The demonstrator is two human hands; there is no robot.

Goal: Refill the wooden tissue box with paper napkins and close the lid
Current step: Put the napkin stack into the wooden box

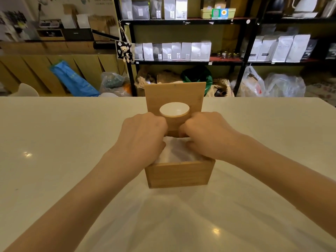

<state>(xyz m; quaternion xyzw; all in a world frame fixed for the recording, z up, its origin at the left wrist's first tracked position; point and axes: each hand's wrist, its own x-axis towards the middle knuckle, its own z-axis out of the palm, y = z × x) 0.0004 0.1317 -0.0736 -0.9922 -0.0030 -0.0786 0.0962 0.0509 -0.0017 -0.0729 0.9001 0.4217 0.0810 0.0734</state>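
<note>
A wooden tissue box stands in the middle of the white table. Its hinged lid, with an oval opening, stands upright at the far side. White paper napkins fill the box up to its rim. My left hand rests on the left part of the napkins with its fingers curled down into the box. On the right part lies my right hand, fingers bent and pressing on the napkins near the lid's hinge. The fingertips of both hands are hidden inside the box.
The white table stretches wide on both sides of the box and toward me. Beyond its far edge stand black shelves with white bags, and plastic bags lie on the floor.
</note>
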